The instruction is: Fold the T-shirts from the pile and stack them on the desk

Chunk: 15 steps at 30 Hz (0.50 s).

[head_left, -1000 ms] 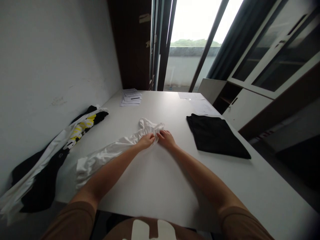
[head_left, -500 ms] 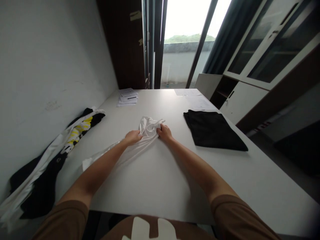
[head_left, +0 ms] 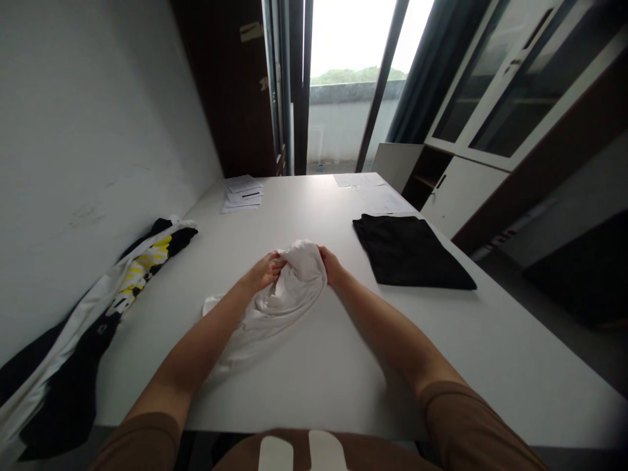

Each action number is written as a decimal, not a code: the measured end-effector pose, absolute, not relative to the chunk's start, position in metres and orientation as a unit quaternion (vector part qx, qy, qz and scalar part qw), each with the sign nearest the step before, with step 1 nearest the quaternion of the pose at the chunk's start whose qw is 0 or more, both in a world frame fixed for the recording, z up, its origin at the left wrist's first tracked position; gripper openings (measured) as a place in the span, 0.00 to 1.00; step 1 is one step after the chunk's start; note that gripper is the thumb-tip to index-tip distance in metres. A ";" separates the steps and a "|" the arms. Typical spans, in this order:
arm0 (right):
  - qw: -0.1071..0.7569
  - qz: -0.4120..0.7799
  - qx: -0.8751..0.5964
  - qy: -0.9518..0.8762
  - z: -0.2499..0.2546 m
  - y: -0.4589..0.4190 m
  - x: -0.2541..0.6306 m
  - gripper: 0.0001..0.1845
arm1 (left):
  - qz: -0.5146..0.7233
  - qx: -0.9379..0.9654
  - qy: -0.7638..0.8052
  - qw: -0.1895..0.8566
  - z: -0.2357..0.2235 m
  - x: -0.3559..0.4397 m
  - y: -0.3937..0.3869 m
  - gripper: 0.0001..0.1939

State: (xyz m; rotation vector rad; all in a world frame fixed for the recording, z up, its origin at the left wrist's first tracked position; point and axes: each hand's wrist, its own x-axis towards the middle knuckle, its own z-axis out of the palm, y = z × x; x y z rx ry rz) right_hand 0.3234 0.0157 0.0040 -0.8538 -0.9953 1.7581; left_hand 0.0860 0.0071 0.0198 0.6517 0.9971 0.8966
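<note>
A crumpled white cloth garment (head_left: 297, 288) hangs bunched between my two hands over the middle of the table, its lower part trailing left across the surface. My left hand (head_left: 267, 270) grips its left side, fingers curled into the fabric. On the opposite side my right hand (head_left: 331, 265) holds the upper right edge, with its fingers partly behind the cloth. The garment's exact kind does not show. Right of my right hand lies a folded black garment (head_left: 415, 252), flat on the table.
The white table (head_left: 314, 386) stretches toward a window. A pile of black, white and yellow clothes (head_left: 108, 307) lies along the left wall. Paper sheets (head_left: 243, 194) with a dark pen sit at the far left, more papers (head_left: 383, 196) at the far right. White cabinets (head_left: 464, 190) stand beyond.
The white garment is lifted and spread wider between my hands, its trailing end drawn in to the right. My right hand has shifted slightly right. The view has turned a little.
</note>
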 end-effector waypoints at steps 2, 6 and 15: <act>0.456 0.692 -0.343 -0.443 0.003 0.012 0.313 0.19 | 0.465 0.282 0.463 0.700 0.015 0.097 0.022 0.05; 0.484 0.586 -0.362 -0.540 -0.001 0.003 0.294 0.23 | 0.532 0.292 0.434 0.666 0.005 0.111 0.028 0.06; 0.470 0.456 -0.387 -0.649 -0.005 -0.010 0.284 0.09 | 0.574 0.371 0.332 0.650 0.008 0.099 0.010 0.04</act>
